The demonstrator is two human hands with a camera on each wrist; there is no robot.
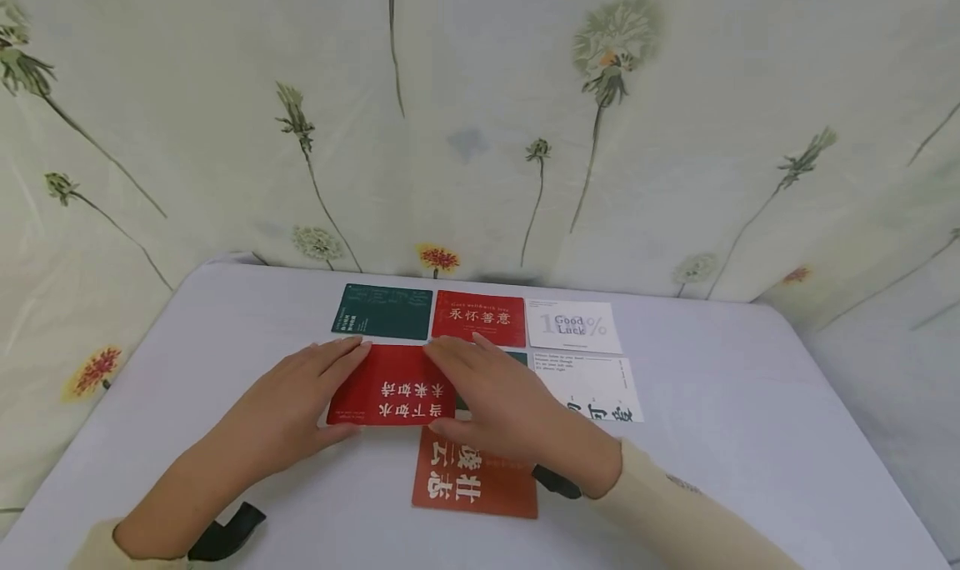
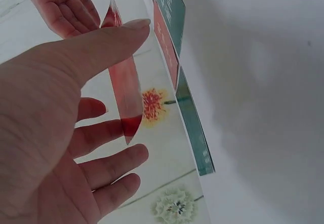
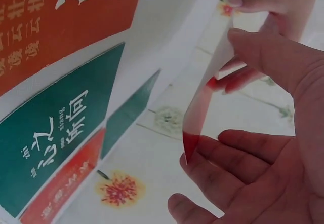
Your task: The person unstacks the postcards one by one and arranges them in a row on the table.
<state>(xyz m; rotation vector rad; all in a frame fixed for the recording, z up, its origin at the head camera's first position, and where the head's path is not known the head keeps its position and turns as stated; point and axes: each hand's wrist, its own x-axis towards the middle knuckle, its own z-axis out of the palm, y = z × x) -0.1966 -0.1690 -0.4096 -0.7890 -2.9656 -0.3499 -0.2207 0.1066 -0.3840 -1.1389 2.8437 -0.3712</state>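
Between both hands a red card [image 1: 390,387] with white characters, upside down in the head view, is held above the table. My left hand [image 1: 300,399] pinches its left edge between thumb and fingers. At the right edge my right hand [image 1: 498,403] pinches it the same way. The left wrist view shows this card [image 2: 126,89] edge-on and slightly bowed, apart from the cards on the table. Below the right hand lies an orange card [image 1: 487,495]. A green card [image 3: 76,112] is mostly hidden by that hand in the head view.
Along the back of the white table [image 1: 712,437] lie a dark green card [image 1: 390,312], another red card [image 1: 480,318] and a white "Good Luck" card [image 1: 573,328]. A second white card [image 1: 592,382] is right of my right hand. Flower-printed cloth [image 1: 465,187] hangs behind.
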